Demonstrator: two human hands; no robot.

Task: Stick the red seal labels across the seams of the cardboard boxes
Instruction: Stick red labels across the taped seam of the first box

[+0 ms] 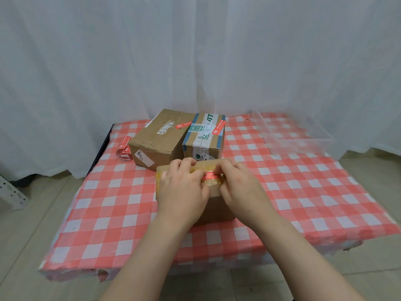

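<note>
In the head view, a small brown cardboard box with yellowish clear tape over its top stands on the near middle of the table with a red and white checked cloth. A red seal label lies across the taped top of this box, between the two hands. The left hand lies flat on the left part of the box top, and its fingers, almost straight, press on the left end of the label. The right hand lies on the right part, its fingertips pressing the right end; neither hand grips anything.

Behind this box stand two more, side by side and touching. The large plain brown cardboard box at the left carries a red label on top. The cardboard box with white and green tape at the right carries another red label. A folded strip of red labels lies just left of the large box. A clear plastic tray stands at the far right. A white curtain hangs behind.
</note>
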